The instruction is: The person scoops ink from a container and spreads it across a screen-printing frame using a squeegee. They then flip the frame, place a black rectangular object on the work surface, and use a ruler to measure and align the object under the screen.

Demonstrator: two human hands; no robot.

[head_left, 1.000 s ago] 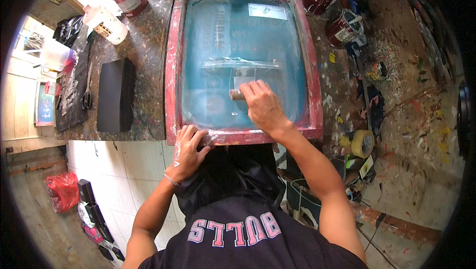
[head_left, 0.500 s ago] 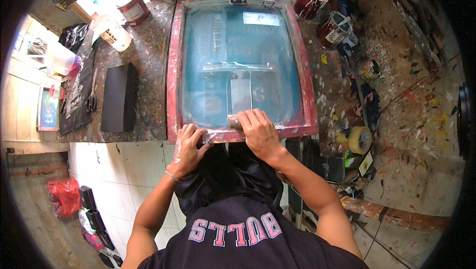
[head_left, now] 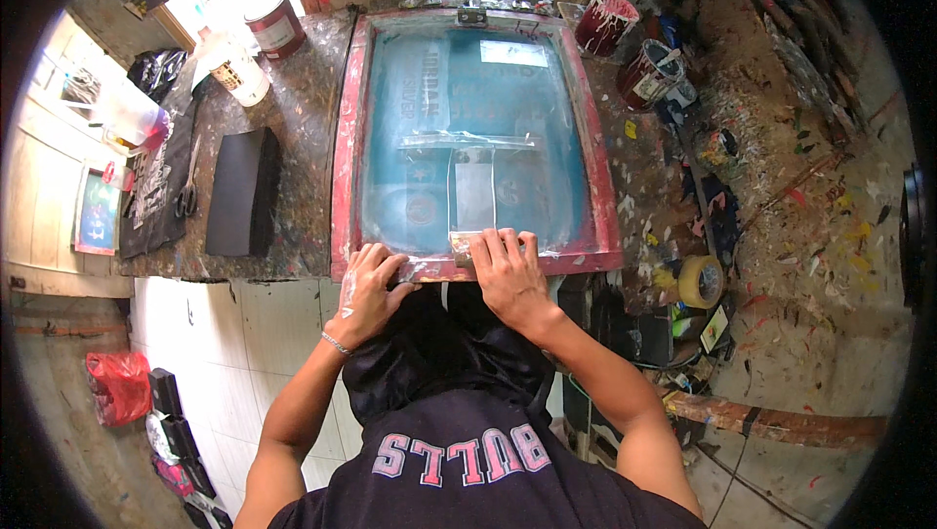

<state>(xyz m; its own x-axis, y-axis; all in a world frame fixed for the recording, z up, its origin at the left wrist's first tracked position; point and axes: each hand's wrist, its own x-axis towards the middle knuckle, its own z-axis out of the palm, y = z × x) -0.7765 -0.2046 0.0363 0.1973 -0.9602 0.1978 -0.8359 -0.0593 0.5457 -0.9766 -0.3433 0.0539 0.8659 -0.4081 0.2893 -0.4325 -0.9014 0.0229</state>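
Red-framed printing screen (head_left: 476,114) central on workbench (head_left: 307,109), faint block lettering (head_left: 430,90), left hand (head_left: 371,285) curled around near rail (head_left: 576,264), right hand (head_left: 512,278) closed on small squeegee (head_left: 463,249) there, labelled paint tin (head_left: 648,80) far right

We look steeply down and slightly forward from head height, through one wide fisheye lens, over the black T-shirt (head_left: 459,502) at our lower edge. The hands (head_left: 514,280) and red-framed screen-printing screen (head_left: 473,192) sit fairly near, mid-view; the table (head_left: 303,90) reaches beyond, its straight edges bending outward.
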